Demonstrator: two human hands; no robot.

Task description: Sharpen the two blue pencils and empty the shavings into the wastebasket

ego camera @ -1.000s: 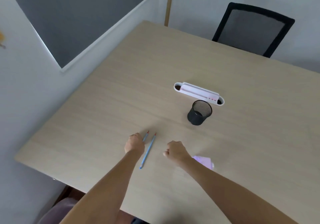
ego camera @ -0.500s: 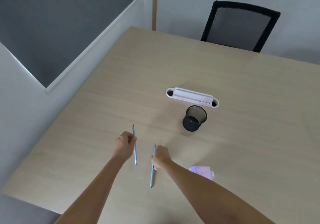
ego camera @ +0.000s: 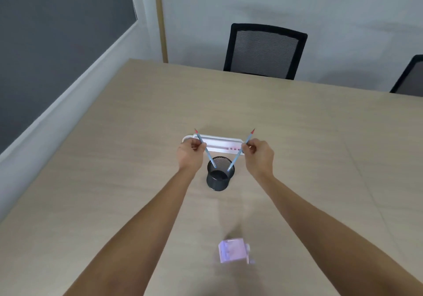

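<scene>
My left hand [ego camera: 191, 152] pinches one blue pencil [ego camera: 209, 157] and my right hand [ego camera: 258, 155] pinches the other blue pencil [ego camera: 235, 158]. Both pencils slant inward, red ends up, with their lower tips over the mouth of a black mesh cup [ego camera: 218, 180] standing between my hands. A pale purple sharpener [ego camera: 233, 253] sits on the wooden table [ego camera: 137, 158] near me, between my forearms and blurred. No wastebasket is in view.
A white tray-like holder [ego camera: 219, 143] with pink marks lies just behind the mesh cup, partly hidden by my hands. Two black mesh chairs [ego camera: 263, 50] stand at the table's far edge. A wall with a dark panel runs along the left.
Both hands lifted the pencils off the table and carried them forward to the mesh cup. The camera tilted up, so the sharpener now appears lower in view.
</scene>
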